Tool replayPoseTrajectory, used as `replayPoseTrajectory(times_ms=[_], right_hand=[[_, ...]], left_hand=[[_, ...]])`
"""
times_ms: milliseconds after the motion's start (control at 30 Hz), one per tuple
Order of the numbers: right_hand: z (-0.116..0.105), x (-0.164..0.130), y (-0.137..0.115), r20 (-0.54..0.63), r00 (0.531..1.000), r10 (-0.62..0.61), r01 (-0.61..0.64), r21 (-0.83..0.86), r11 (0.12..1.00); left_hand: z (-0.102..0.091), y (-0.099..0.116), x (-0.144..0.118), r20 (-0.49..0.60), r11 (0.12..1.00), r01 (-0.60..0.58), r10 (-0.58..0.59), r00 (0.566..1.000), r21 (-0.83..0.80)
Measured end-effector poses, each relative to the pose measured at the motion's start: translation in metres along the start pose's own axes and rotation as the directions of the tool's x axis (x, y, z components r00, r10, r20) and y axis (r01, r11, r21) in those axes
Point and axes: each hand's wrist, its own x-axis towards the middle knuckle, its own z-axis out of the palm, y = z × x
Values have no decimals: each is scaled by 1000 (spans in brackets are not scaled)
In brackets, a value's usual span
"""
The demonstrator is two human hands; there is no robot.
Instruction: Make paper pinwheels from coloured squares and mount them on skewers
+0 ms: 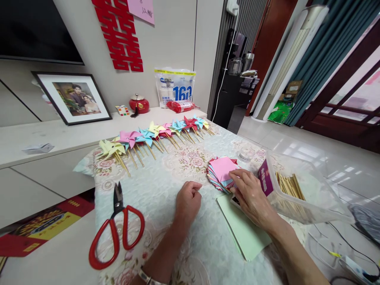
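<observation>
- Two hands working: right hand point(252, 194) is pressing fingers on the paper-square stack point(222, 173), pinching nothing that I can make out; left hand point(187, 200) is resting curled into a loose fist, holding nothing.
- I'm counting roughly a dozen finished pinwheels point(154, 136) lying in a row at the cloth's far edge, sticks pointing toward me.
- Plenty remaining, I'm judging: thick fanned stack, skewers point(289, 186) filling the plastic tub point(308, 198).
- Stack lying flat, no long axis.
- Red scissors point(116, 229) idling, blades pointing away.

Pink sheet tops my paper stack point(222, 169), red and blue edges fanning beneath. Pale green sheets point(244, 229) lie near me. Red-handled scissors point(116, 229) on the left, rose-patterned white cloth point(166, 178), far pinwheels point(154, 134) yellow, pink, blue, red.
</observation>
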Motion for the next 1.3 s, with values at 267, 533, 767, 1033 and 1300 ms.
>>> replayPoseTrajectory(times_ms=[267, 533, 767, 1033, 1300], right_hand=[[0, 0, -2, 108, 994, -27, 27, 6, 1000], [4, 1, -7, 181, 983, -2, 9, -38, 999], [6, 0, -7, 195, 981, -4, 16, -61, 998], [7, 1, -7, 206, 978, 15, -3, -61, 998], [7, 1, -9, 147, 989, 19, -8, -78, 997]], left_hand=[[0, 1, 0, 14, 1000, 8, -9, 1000, 21], [-1, 2, -1, 15, 1000, 6, -7, 1000, 31], [0, 1, -1, 11, 999, -7, 6, 1000, 43], [0, 1, -1, 6, 999, -10, 9, 1000, 33], [1, -4, -1, 14, 999, -24, 23, 1000, 22]])
